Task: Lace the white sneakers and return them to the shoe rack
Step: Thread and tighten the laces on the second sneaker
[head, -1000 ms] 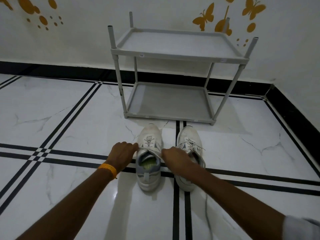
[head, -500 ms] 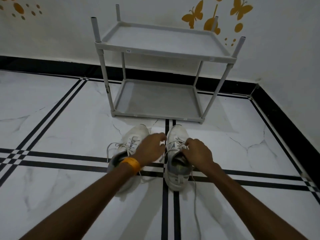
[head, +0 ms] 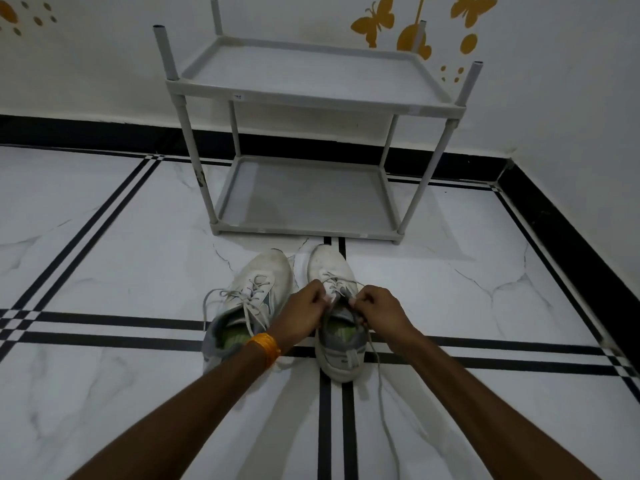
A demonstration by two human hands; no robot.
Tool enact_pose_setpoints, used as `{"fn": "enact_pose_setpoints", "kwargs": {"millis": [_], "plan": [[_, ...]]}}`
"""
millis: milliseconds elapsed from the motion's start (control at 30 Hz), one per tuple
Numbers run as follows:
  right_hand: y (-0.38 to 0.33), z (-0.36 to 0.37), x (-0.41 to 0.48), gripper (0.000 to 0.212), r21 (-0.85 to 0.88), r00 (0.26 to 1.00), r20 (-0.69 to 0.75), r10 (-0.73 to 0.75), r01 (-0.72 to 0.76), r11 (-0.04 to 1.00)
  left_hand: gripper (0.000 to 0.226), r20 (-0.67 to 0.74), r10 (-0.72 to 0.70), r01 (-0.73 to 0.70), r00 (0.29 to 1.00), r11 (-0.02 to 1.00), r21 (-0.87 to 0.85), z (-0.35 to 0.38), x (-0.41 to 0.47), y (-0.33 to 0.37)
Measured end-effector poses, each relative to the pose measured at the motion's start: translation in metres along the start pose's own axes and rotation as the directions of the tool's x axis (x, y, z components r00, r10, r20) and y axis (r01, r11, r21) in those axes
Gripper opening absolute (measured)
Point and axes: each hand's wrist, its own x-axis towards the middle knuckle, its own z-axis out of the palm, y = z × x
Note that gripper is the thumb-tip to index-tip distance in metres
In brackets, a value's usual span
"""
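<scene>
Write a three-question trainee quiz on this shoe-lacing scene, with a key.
1. True or false: both hands are at the right sneaker.
2. Where do the sneakers stand? A) top shelf B) bottom shelf C) floor
3. Fill in: the orange band is on the ___ wrist.

Key: 1 true: left hand and right hand pinch its laces; the left sneaker lies untouched. 2 C: the shoe rack holds nothing. 3 left.

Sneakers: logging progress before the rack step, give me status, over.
Both hands, left and right, pinching laces on the right sneaker. Left sneaker on floor, laces loose. Shoe rack holds nothing; path to it clear.
</scene>
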Motion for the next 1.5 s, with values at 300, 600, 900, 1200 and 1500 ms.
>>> {"fn": "enact_pose_setpoints", "kwargs": {"millis": [300,600,900,1200,1500], "plan": [[-0.010,0.018,0.008,0.016,0.402,0.949,0.105,0.299,-0.315,0.860,0.015,-0.132,-0.316,0.253,0.940,0.901,-0.352,-0.006,0.003,-0.001],[-0.002,0.025,0.007,0.057,0.263,0.976,-0.111,0.190,-0.156,0.952,0.048,-0.237,-0.345,0.246,0.908,0.899,-0.363,0.003,0.001,-0.006],[-0.003,0.027,0.003,0.052,-0.054,0.973,-0.232,-0.007,-0.006,0.999,0.048,-0.276,-0.324,0.226,0.905,0.916,-0.332,0.003,-0.009,-0.004],[-0.061,-0.043,-0.010,0.026,-0.202,0.986,0.154,0.068,-0.035,0.979,0.038,-0.169,0.209,-0.117,0.963,0.891,0.438,-0.052,-0.006,0.059],[-0.160,-0.073,-0.016,0.036,-0.298,0.905,0.076,-0.418,0.421,0.857,0.021,0.449,0.643,-0.728,0.620,0.258,0.635,-0.062,-0.016,0.123]]}}
